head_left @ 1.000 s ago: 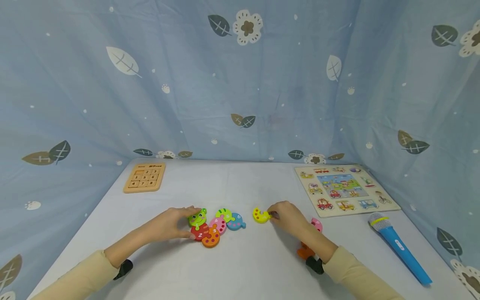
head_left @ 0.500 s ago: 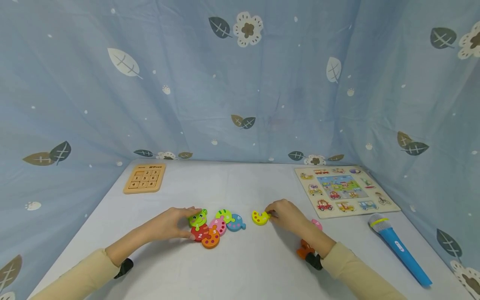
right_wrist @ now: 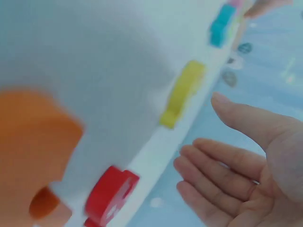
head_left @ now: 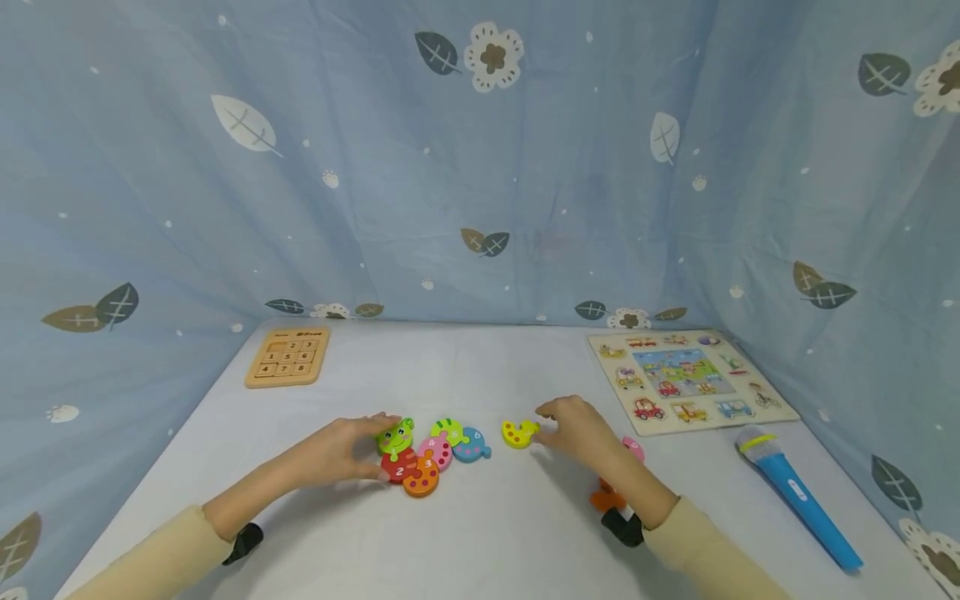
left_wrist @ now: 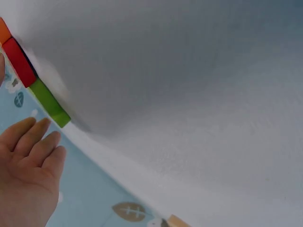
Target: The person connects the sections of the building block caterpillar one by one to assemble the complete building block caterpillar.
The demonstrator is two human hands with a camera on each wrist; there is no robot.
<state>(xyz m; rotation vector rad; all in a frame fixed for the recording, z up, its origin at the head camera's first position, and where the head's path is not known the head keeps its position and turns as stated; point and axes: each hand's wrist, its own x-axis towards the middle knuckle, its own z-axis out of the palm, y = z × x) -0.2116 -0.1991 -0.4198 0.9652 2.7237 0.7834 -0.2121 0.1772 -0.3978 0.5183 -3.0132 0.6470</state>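
My left hand (head_left: pixel 341 450) rests against the left end of a joined caterpillar puzzle, fingers at the smiling green head (head_left: pixel 395 437) and thumb by the red piece (head_left: pixel 399 465). Its fingers look fairly straight in the left wrist view. Orange (head_left: pixel 422 476), pink (head_left: pixel 436 451), light green (head_left: pixel 447 431) and blue (head_left: pixel 472 445) pieces continue the chain rightward. A loose yellow puzzle piece (head_left: pixel 519 433) lies apart, right of the blue one. Beside it, my right hand (head_left: pixel 577 432) has thumb and fingers spread, holding nothing. In the right wrist view, a gap separates that hand from the yellow piece.
Under the right forearm lie a pink piece (head_left: pixel 633 447) and an orange piece (head_left: pixel 606 497), partly hidden. The right wrist view also shows a red piece (right_wrist: pixel 111 195). Around them are a wooden number board (head_left: pixel 288 357), a picture puzzle board (head_left: pixel 693 382) and a blue microphone (head_left: pixel 798 496).
My right hand has let go of the yellow piece, its fingers parting from it. That piece has shifted slightly left. The left hand has stayed at the green head.
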